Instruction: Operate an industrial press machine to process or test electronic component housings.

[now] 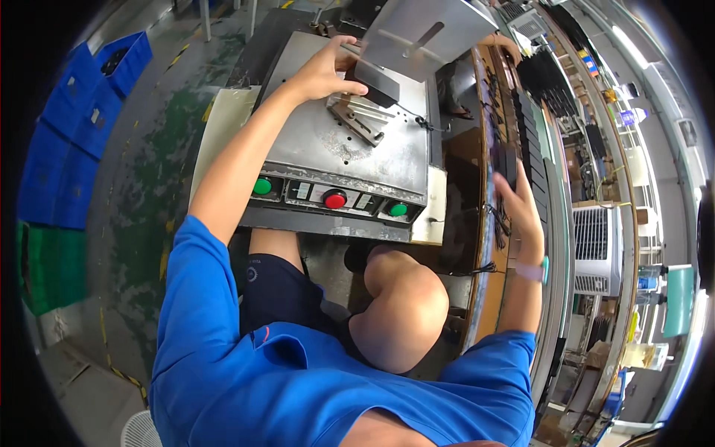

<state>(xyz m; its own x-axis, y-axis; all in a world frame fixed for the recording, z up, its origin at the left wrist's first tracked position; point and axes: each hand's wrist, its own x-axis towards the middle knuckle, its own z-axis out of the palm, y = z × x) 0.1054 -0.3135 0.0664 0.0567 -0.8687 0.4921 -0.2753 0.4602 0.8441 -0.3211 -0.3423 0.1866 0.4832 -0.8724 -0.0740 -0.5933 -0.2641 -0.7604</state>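
Note:
My left hand (325, 73) reaches over the machine's metal bed, its thumb and fingers closed around a black box-shaped part (382, 89). Just below that part sits a metal fixture (356, 121) fixed to the bed plate (302, 134). A tilted grey plate (424, 41) with a slot stands above and partly hides the far side of the part. Off to the right, my right hand (521, 201) is closed on another black block (506, 165) over the wooden-edged bench; motion blurs it a little.
Two green buttons (261, 185) and a red button (334, 199) line the machine's front. Several black parts (533, 141) lie in a row beyond the bench edge (482, 298). Cables (497, 223) hang there. Blue crates (71, 141) and a green crate (53, 264) stand left.

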